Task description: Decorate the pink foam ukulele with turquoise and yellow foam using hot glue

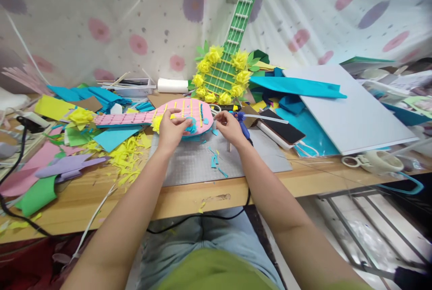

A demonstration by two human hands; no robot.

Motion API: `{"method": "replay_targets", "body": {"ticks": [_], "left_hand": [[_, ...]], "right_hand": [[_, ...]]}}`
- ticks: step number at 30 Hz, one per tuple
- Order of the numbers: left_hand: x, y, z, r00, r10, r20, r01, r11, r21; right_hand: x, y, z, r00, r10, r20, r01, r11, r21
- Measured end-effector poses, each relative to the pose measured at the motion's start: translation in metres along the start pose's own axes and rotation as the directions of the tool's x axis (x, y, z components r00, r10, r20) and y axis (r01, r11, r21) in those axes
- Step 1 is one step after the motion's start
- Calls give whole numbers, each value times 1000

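Note:
A pink paper guitar (172,109) with yellow strips and a pink neck lies on a grey cutting mat (199,164). My left hand (171,131) is over its body, fingers apart, with a fingertip by a blue paper flower (191,125). At the body's right end, my right hand (231,128) has its fingertips drawn together. Whatever they pinch is too small to make out; a small blue scrap (215,132) shows just below them. Beside that hand is a blue glue gun (243,124), partly hidden, with a whitish glue stick (266,118) sticking out.
Behind stands a green paper guitar (232,47) ringed with yellow flowers. Yellow paper shreds (126,159) and coloured sheets litter the left. To the right are a black-topped device (281,128), a large white board (351,110) and a tape dispenser (378,162). A black cord (202,216) crosses the front edge.

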State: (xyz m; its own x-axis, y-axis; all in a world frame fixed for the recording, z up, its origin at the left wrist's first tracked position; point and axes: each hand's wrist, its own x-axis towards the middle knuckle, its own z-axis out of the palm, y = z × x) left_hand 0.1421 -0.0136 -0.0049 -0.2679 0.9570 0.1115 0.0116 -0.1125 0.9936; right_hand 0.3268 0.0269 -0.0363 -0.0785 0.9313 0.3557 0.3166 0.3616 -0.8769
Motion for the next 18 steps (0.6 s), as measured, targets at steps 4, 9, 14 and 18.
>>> {"method": "replay_targets", "body": {"ticks": [4,9,14,18], "left_hand": [[6,15,13,982,-76,171,45,982,181],[8,24,25,946,-97,309,-16,940,342],[6,30,30,947,-193,256,99,936,339],[9,31,32,949,-205,238,114,931,347]], "right_hand": [[-2,-5,7,985,77,152,-110,969,221],[-4,-5,12,972,61,226,-145,915,376],[-2,0,14,975,100,199,-171,908,383],[-1,3,14,975,113,190,-177,915,363]]}}
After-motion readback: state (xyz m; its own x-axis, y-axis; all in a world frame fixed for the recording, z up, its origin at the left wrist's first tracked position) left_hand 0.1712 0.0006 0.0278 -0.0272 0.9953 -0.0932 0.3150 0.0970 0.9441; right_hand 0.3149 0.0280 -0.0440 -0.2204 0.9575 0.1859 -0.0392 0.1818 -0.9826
